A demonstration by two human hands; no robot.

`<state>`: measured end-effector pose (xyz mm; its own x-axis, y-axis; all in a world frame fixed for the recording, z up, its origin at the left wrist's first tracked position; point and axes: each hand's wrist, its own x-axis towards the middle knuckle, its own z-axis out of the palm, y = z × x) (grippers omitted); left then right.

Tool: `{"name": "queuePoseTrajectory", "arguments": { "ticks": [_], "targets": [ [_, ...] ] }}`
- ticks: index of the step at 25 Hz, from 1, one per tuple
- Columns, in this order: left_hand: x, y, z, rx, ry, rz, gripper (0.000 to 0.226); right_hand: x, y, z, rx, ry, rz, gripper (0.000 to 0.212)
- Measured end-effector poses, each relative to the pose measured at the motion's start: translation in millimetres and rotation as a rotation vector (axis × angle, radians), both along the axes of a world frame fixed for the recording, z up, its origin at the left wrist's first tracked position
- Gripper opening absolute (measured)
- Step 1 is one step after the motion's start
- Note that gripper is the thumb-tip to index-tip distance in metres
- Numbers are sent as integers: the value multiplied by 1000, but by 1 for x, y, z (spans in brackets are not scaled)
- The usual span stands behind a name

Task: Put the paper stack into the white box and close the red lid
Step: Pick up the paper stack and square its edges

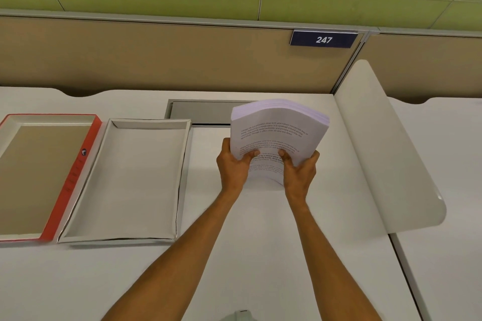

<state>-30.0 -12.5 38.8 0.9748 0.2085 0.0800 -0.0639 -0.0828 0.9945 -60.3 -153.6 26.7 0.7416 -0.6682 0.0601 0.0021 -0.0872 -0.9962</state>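
A thick paper stack [279, 128] with printed text on its top sheet is held up above the desk, bowed upward in the middle. My left hand [233, 164] grips its near left edge and my right hand [300, 171] grips its near right edge, thumbs on top. The white box [140, 180] lies open and empty on the desk to the left of the stack. Further left lies the red lid [70, 177], upside down, its brown inside showing.
All of this lies on a white desk [260, 255]. A grey cable hatch [203, 112] is set into it behind the stack. A white curved divider [386, 151] stands to the right. Tan partition panels with a sign reading 247 [323, 39] close the back.
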Motion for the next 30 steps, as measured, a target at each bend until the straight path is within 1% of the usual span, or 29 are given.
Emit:
{"name": "queuePoseTrajectory", "arguments": {
  "ticks": [5,7,11,15,19,25,27,30],
  "targets": [
    [6,7,-2,34,12,-46,68,1,-12,3,-9,26,84,75],
    [8,9,-4,50,24,-67,71,1,-14,4,-23,39,114,79],
    [11,9,-5,53,40,-77,75,-1,-17,0,-2,50,110,83],
    [11,6,-4,35,71,-56,74,3,-8,-1,28,50,74,78],
    [11,7,-7,33,88,-58,74,2,-9,-2,22,78,50,79],
    [9,4,-6,17,90,-34,63,2,-4,-1,22,100,-4,71],
    [10,5,-2,33,104,-27,60,5,0,4,16,113,-25,67],
    [15,10,5,89,132,-44,58,11,8,13,-12,142,-50,67]
  ]
}}
